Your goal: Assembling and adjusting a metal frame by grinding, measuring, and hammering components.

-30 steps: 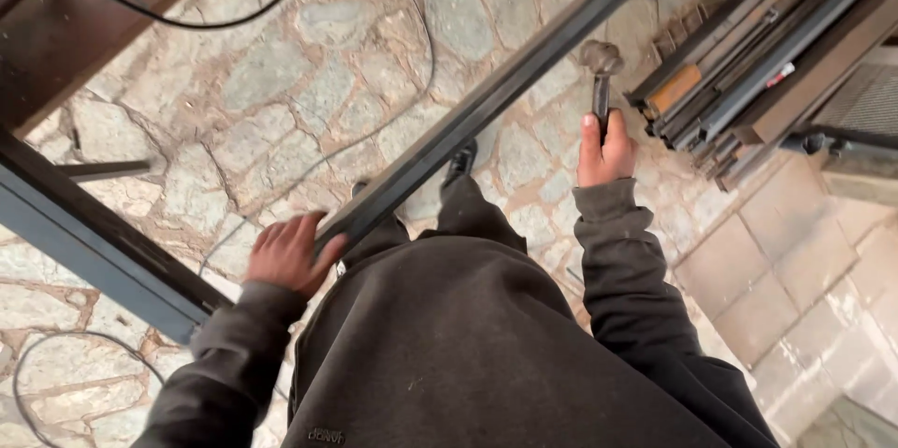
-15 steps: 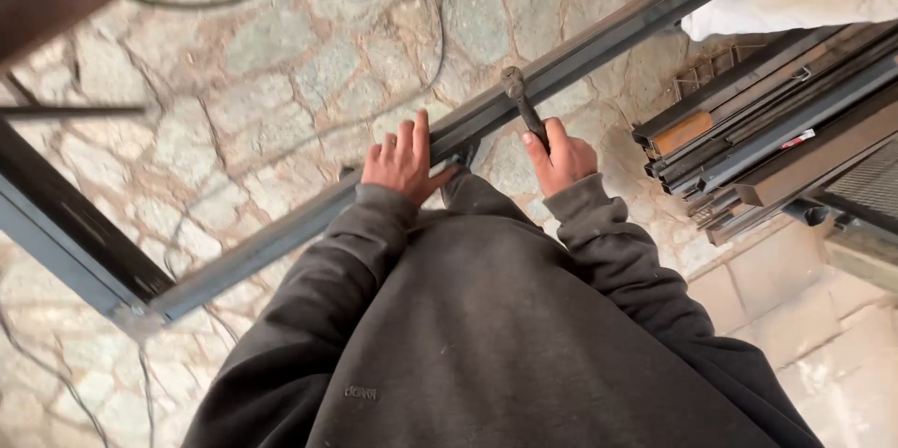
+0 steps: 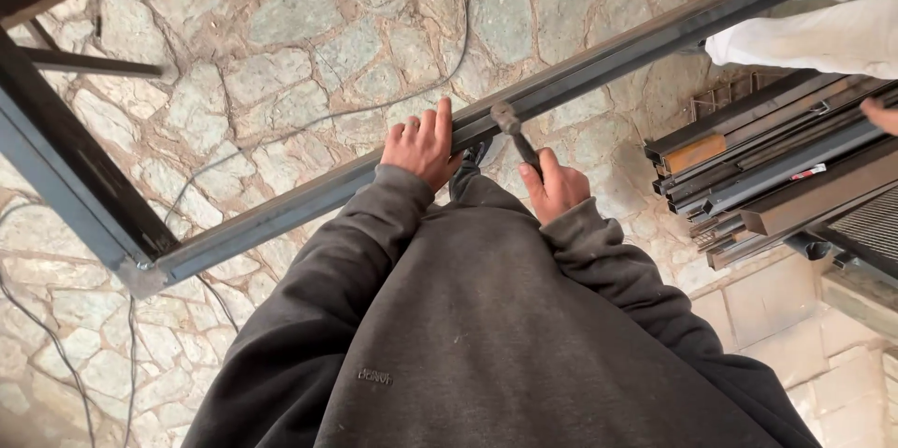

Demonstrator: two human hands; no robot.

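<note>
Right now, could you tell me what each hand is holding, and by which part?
The right hand grips a hammer by its handle, the head against the steel bar. The left hand only rests on that bar.

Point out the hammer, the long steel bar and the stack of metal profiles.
hammer (image 3: pixel 506 118), head view, on its metal head beside the bar.
long steel bar (image 3: pixel 281 216), head view, on its flat upper face.
stack of metal profiles (image 3: pixel 786 172), head view, on a dark profile mid-stack.
</note>
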